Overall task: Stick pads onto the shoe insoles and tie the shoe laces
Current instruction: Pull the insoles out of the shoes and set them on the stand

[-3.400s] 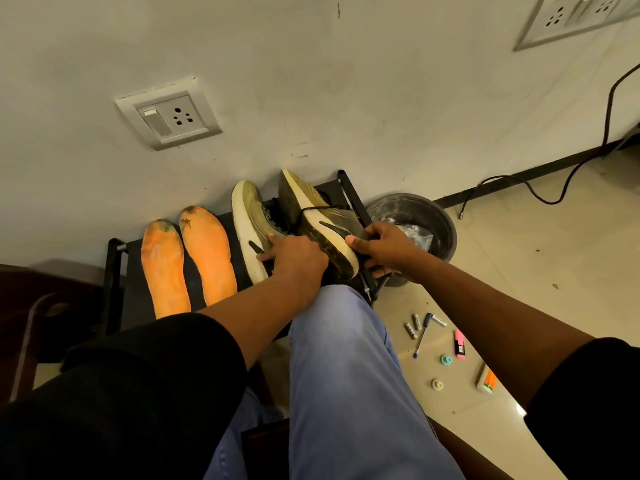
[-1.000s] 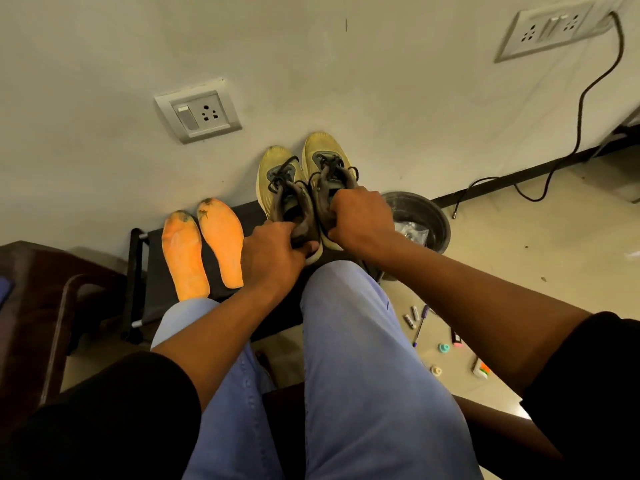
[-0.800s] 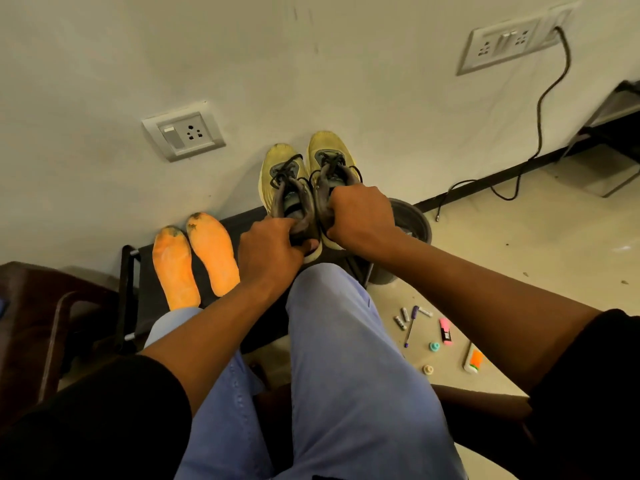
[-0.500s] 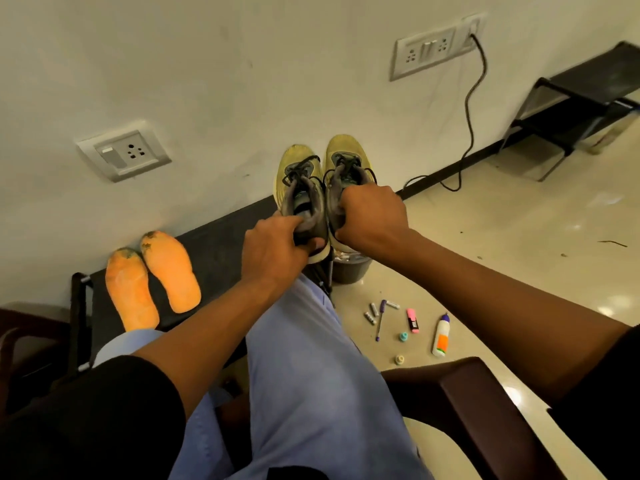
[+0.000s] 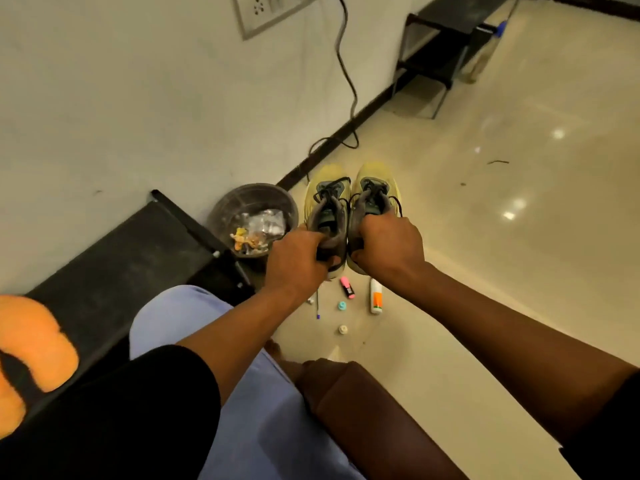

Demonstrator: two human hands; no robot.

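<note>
Two yellow-green shoes with dark laces hang side by side in the air over the floor, toes pointing away from me. My left hand [image 5: 298, 261] grips the heel of the left shoe [image 5: 327, 199]. My right hand [image 5: 388, 244] grips the heel of the right shoe [image 5: 375, 192]. The laces look loose. Two orange insoles [image 5: 34, 344] lie at the far left edge of the view on the black bench [image 5: 121, 258], partly cut off.
A dark waste bin [image 5: 254, 220] with wrappers stands by the wall. On the floor below the shoes lie a pink highlighter [image 5: 347, 286], a glue bottle [image 5: 376, 295], a pen [image 5: 318, 308] and small caps. A brown chair arm [image 5: 374, 410] is at my right knee. Another black rack [image 5: 440, 46] stands far right.
Both hands have carried the pair of shoes rightward, off the black bench and out over the floor. My view has swung right, so the insoles have slid to the left edge.
</note>
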